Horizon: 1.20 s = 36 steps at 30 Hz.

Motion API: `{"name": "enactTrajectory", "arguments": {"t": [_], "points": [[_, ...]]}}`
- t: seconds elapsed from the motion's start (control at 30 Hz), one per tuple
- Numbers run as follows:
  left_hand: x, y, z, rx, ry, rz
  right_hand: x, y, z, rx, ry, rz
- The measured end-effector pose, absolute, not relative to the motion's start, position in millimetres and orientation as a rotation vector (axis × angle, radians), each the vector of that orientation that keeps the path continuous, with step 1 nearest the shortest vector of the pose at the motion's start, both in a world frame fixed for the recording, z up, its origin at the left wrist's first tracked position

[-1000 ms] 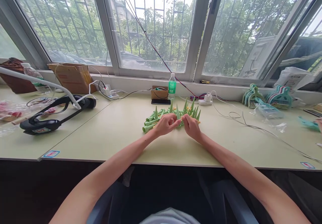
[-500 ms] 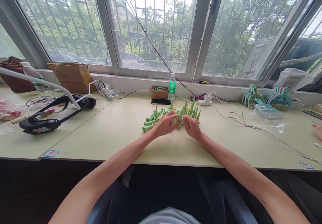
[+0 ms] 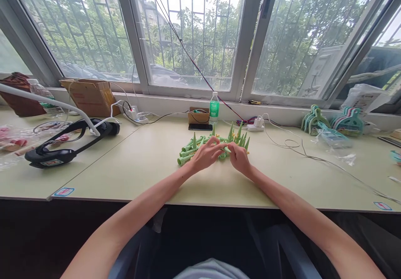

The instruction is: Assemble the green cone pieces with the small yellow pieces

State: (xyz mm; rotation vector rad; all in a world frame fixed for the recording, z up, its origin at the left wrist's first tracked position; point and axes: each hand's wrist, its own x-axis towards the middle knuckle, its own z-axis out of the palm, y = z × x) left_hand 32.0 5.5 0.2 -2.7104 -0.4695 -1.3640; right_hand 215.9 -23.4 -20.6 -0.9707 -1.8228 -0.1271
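Note:
Green plastic pieces, tubes and pointed cones with small yellow bits, lie in a cluster on the table around my hands. At the left of the cluster are ribbed green tubes (image 3: 185, 160), and at its right several green cones (image 3: 243, 140) stand upright. My left hand (image 3: 206, 153) is closed, its thumb and index finger pinching a green cone (image 3: 227, 149) that lies tilted between both hands. My right hand (image 3: 239, 158) is curled against the other end of this cone, its fingertips partly hidden.
A green-labelled bottle (image 3: 214, 107), a small cardboard box (image 3: 199, 116) and a phone (image 3: 200, 127) are behind the cluster. On the left lies a black headset (image 3: 52, 155). White cables (image 3: 328, 166) run across the right side, near green hangers (image 3: 347, 122).
The green cone between my hands has tipped from upright to nearly flat. My hands have hardly shifted. A hand at the far right edge has mostly left the view.

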Motion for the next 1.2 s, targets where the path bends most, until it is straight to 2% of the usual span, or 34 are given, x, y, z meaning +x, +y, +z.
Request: {"name": "enactTrajectory", "arguments": {"t": [0.43,0.77,1.2], "points": [[32,2,7,-2.819,-0.686,-1.655,214,-25,-19,-0.989,-1.733,-0.133],[36,-2,7,-3.100,-1.063,-1.353,211,-28,-17,-0.903,-1.749,-0.187],[37,-12,17,-3.237,-1.073,-1.537,216,-24,-22,-0.873,-1.795,-0.215]]}}
